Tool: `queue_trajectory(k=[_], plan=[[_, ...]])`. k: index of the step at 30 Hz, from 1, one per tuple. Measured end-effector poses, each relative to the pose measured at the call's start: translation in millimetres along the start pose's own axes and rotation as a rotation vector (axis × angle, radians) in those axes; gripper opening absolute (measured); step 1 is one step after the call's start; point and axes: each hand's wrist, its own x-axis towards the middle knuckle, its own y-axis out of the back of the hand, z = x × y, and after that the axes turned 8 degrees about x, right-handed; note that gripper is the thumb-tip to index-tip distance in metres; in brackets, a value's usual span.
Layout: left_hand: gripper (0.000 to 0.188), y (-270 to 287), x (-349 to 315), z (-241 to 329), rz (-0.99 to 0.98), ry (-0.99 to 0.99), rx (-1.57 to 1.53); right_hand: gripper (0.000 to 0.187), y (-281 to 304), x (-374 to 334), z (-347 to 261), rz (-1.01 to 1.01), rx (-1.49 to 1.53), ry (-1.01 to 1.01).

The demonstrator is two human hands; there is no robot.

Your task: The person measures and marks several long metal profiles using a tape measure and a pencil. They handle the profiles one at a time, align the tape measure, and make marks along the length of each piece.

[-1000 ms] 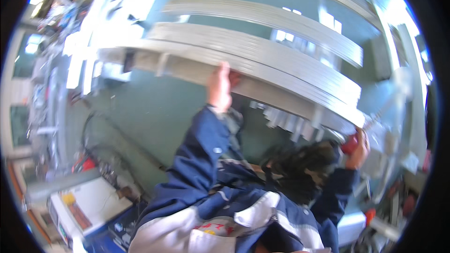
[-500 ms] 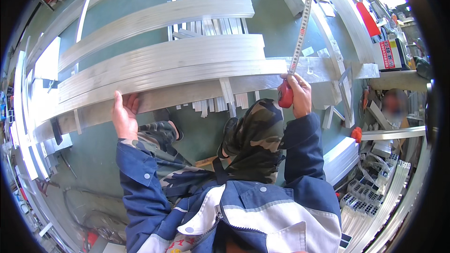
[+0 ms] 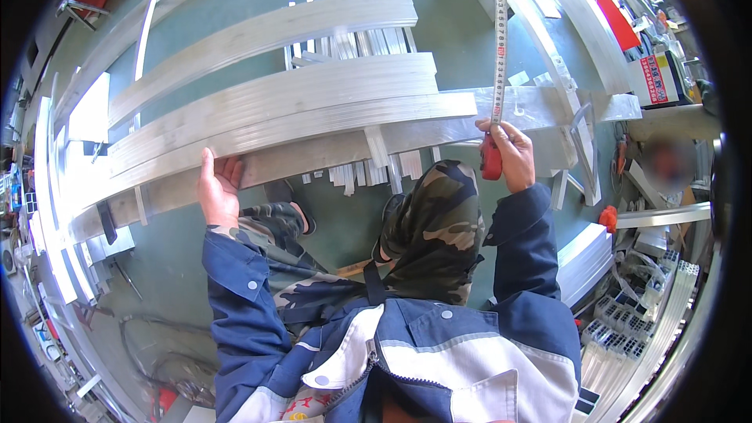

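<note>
My right hand (image 3: 514, 158) is closed around a red tape measure (image 3: 491, 160). Its marked metal blade (image 3: 500, 55) sticks out away from me, over the right end of the aluminium profiles. At the near edge of the long silvery aluminium profiles (image 3: 274, 113), my left hand (image 3: 221, 192) rests with the thumb raised and the fingers apart. Its fingertips touch or reach under that edge; their ends are partly hidden. The profiles lie side by side across a wide metal beam (image 3: 313, 158).
Another profile bundle (image 3: 266, 51) lies farther off, with short metal strips (image 3: 364, 39) beyond. A long metal bar (image 3: 548, 55) runs along the right. Stacked profiles (image 3: 586, 262) and bundled hollow pieces (image 3: 627, 329) lie at lower right. Cables (image 3: 149, 345) lie at lower left.
In the picture, the tape measure and my right hand have shifted slightly right, and the blade now stands more upright. My left hand stays at the profile edge. The whole view has shifted a little.
</note>
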Motion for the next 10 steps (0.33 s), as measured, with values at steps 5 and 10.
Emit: queue_trajectory(k=[5,10], plan=[[0.043,-1,-2,0,0.006,-0.001,-0.001,0.025,15,-6,-9,-0.053,-0.124,-0.054],[0.047,3,2,-4,0.018,-0.012,-0.033,0.026,25,-5,-11,-0.164,-0.201,-0.026]])
